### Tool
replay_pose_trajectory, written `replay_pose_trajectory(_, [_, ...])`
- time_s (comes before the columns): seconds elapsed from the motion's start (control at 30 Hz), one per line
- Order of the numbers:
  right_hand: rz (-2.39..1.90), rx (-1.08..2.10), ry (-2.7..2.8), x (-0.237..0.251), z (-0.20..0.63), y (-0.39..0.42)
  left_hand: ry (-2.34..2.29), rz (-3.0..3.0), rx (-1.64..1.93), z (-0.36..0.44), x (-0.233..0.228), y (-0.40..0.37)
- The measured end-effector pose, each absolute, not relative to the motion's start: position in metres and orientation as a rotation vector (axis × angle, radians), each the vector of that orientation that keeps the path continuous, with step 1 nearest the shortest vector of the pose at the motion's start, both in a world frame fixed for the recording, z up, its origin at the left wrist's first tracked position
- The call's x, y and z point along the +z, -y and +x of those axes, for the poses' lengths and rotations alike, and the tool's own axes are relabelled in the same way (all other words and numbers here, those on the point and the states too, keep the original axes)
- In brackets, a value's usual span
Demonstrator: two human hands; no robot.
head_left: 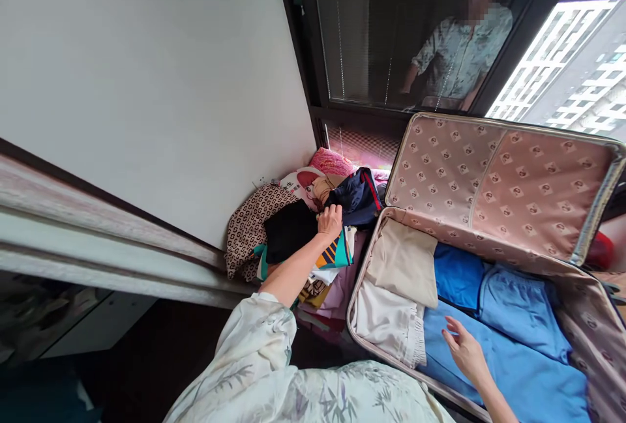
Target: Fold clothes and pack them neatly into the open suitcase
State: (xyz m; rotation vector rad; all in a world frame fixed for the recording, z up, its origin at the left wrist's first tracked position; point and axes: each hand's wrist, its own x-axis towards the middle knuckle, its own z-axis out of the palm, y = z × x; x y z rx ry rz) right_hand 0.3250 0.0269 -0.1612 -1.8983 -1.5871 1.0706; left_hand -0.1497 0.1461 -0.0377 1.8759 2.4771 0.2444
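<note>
My left hand reaches into a heap of clothes, its fingers closed on the edge of a navy garment with a red stripe. Just left of that hand lies a folded black garment; a teal, orange and striped cloth is under the wrist. My right hand hovers with fingers apart and nothing in it, above blue folded clothing in the open suitcase. Beige folded clothing and off-white trousers or shorts with a gathered waistband fill the suitcase's left side.
A brown patterned bundle leans at the wall behind the heap. The suitcase's lid, with pink patterned lining, stands raised against the window side. Bright blue folded cloth and light blue shorts lie in the suitcase. A dark window reflects a person.
</note>
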Motion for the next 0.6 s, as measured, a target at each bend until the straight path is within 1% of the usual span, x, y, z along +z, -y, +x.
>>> replay_pose_trajectory(0.27, [-1.889, 1.086, 1.564, -0.173, 0.328, -0.01, -2.484, 2.02, 0.394, -0.147, -0.031, -0.131])
replay_pose_trajectory(0.4, [-1.908, 1.08, 1.599, -0.163, 0.32, -0.003, -2.186, 1.973, 0.376, -0.151, -0.03, -0.129])
replay_pose_trajectory(0.47, [-1.929, 1.073, 1.639, -0.149, 0.311, -0.001, -2.115, 1.817, 0.541, -0.153, -0.024, -0.134])
replay_pose_trajectory(0.53, [-1.923, 1.104, 1.696, -0.132, 0.303, -0.003, -2.129, 1.535, 0.839, -0.157, -0.012, -0.146])
replay_pose_trajectory(0.6, [-1.899, 1.151, 1.698, -0.12, 0.299, -0.008, -2.109, 1.466, 0.95, -0.161, 0.007, -0.161])
